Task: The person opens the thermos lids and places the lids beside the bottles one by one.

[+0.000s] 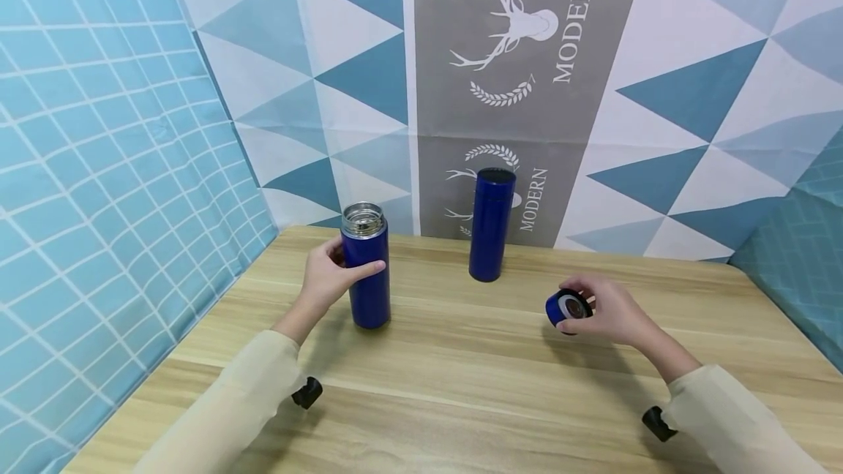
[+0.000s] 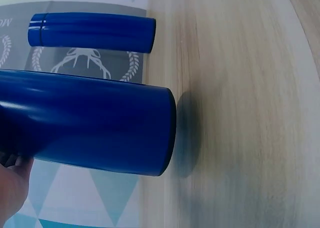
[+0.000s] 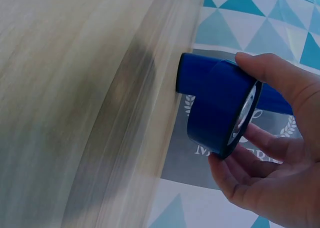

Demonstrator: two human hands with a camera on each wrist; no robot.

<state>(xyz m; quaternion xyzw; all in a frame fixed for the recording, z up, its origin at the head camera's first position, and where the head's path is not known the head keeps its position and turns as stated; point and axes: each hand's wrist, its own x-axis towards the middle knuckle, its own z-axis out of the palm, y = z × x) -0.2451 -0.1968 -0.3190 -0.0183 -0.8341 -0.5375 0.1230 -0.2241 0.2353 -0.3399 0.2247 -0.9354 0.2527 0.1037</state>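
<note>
My left hand (image 1: 327, 273) grips an uncapped blue thermos bottle (image 1: 370, 280), thumb across its front. The bottle stands upright, its bare metal neck (image 1: 364, 218) facing up. In the left wrist view the lower part of the bottle (image 2: 110, 128) hides most of the hand; whether its base touches the table I cannot tell. Over the table at the right, my right hand (image 1: 609, 309) holds a blue thermos lid (image 1: 560, 309) between thumb and fingers. The lid is tilted, its underside partly showing. In the right wrist view the lid (image 3: 215, 108) overlaps the second thermos.
A second blue thermos (image 1: 490, 229), capped with a dark top, stands upright near the back of the wooden table (image 1: 448, 401), between the hands. Behind rises a patterned cloth (image 1: 356, 93) with triangles and deer prints. A blue grid-patterned cloth (image 1: 99, 130) hangs at the left.
</note>
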